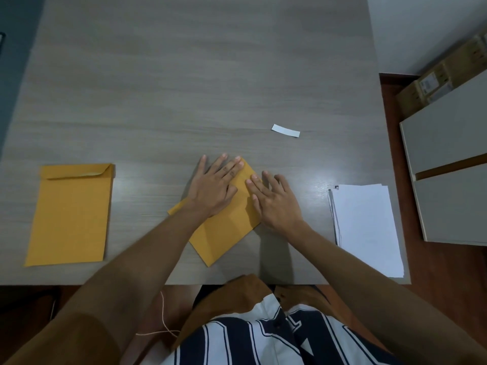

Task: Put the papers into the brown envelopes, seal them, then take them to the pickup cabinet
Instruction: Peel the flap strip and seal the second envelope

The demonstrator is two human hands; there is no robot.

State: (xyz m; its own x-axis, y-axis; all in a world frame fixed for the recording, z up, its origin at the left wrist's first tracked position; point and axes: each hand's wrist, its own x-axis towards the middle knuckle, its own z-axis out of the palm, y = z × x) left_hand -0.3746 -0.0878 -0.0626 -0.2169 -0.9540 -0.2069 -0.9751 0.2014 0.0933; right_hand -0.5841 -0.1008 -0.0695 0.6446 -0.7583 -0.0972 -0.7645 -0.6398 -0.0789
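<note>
Hands flat on tilted brown envelope (226,233), left hand (210,188) fingers spread, right hand (276,204) likewise, no legible writing

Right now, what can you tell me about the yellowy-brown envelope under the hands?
The envelope under the hands looks like plain brown-yellow paper. It lies flat on the grey wood-look table, near the front edge, turned at a slant. The left hand presses flat on its upper part, and the right hand rests its fingers on the upper right edge. Its flap cannot be seen beneath the hands. Nothing else touches it.
</note>
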